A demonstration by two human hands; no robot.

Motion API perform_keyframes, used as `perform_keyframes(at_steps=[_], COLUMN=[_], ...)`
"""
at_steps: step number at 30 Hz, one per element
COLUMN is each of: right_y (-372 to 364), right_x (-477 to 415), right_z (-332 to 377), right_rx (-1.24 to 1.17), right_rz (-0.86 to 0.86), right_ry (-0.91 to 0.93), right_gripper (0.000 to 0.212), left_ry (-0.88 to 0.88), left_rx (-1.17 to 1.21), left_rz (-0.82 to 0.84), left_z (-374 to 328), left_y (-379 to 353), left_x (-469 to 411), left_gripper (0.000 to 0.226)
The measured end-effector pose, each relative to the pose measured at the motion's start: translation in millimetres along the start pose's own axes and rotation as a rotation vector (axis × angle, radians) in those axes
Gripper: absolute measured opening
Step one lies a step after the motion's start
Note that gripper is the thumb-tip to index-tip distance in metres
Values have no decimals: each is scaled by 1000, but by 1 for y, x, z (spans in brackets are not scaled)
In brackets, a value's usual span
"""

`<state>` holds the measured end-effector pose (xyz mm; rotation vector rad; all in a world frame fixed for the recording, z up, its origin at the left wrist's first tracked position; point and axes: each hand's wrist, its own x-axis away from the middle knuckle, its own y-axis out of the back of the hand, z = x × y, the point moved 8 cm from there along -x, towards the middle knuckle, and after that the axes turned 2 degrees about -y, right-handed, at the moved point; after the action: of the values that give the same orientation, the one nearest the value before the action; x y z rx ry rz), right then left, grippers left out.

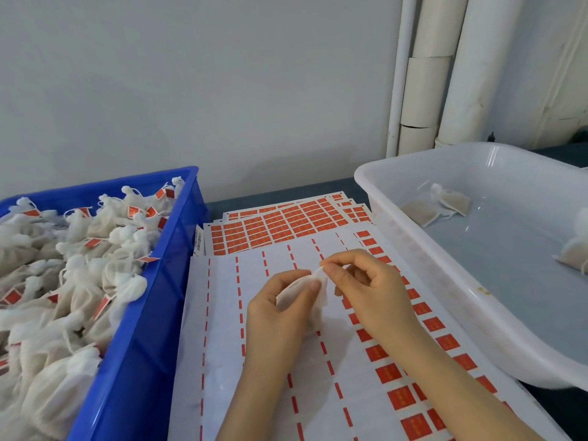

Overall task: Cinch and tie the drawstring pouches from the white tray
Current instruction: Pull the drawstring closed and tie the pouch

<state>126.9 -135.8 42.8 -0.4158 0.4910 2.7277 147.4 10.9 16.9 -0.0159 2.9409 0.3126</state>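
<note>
Since my left hand (276, 316) wraps most of the pouch (305, 291), its lower half is hidden, and I can't make out the drawstring. The white tray (413, 243) and blue crate (152, 313) both run out of frame. Pouch: white gauzy fabric, soft, crumpled, neck bunched to a point. It's held over the label sheets (280, 393) on the surface, between both hands. Left hand is curled round the body with the thumb on top. Right hand (366, 288) pinches the neck tip between thumb and forefinger, other fingers loosely curled. Tray, right: a few flatter pouches (445, 202). Crate, left: full of bunched pouches with red tags (79, 265).
</note>
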Motion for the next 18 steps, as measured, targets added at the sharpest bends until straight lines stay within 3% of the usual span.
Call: perform_keyframes(at_steps=[6,13,18], right_y=[-3,-19,-12], right_x=[-1,2,-6], right_z=[-15,-18,-25], right_rx=[-218,-934,-1230], right_rz=[18,167,134], right_ry=[-202,-440,-522], right_gripper=[13,19,15], left_ry=[-22,-42,-23], left_rx=[-19,-17,-79], left_rz=[61,5,-26], left_z=[-1,-2,5], left_y=[-7,-4,6], left_x=[3,5,0], left_gripper=[10,12,10])
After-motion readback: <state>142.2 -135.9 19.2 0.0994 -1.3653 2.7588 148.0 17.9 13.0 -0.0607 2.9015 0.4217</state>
